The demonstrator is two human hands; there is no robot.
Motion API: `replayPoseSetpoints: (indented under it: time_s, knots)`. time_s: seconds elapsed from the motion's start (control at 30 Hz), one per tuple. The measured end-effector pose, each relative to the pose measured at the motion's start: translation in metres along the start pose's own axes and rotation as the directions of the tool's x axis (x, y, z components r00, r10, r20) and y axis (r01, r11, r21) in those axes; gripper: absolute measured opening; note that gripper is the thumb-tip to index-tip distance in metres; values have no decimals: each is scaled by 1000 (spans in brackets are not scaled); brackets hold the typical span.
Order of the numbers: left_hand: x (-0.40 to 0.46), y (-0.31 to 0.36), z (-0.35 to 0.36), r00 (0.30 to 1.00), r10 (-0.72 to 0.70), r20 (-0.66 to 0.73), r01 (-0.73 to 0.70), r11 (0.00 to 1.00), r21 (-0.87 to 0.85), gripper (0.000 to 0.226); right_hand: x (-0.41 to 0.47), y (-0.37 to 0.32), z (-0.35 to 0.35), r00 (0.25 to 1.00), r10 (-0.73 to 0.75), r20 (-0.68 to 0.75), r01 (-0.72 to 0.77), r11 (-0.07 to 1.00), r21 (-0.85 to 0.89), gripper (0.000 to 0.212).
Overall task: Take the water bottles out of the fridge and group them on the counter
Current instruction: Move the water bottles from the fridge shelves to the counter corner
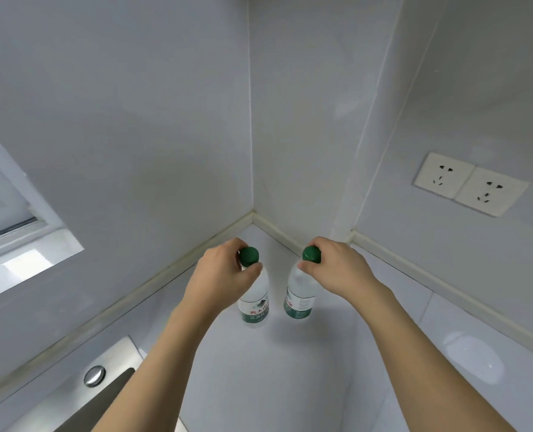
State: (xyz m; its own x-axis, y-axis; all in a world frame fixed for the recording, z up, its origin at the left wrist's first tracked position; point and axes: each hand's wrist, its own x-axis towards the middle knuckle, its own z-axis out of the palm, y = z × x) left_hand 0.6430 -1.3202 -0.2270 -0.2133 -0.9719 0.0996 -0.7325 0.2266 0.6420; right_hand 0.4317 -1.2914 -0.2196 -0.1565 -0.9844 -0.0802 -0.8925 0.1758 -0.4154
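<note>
1. Bottles: left bottle [254, 302] and right bottle [299, 299] stand near the surface [290, 369] back corner, slightly apart.
2. Left hand [220, 275] and right hand [337, 269] each grip a bottle neck.
3. Placing step; next likely release.

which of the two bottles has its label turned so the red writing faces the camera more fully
The left bottle, held by the left hand: its red characters show across the label. The right bottle in the right hand shows only a sliver of red at the label's edge.
</note>
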Motion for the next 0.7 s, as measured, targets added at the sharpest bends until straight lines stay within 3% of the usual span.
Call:
replayPoseSetpoints:
  time_s: [0.7]
  knots:
    - [200, -78, 42, 995, -46, -85, 51, 997, 57, 21, 252, -50, 53, 975, -209, 79, 218, 968, -124, 30]
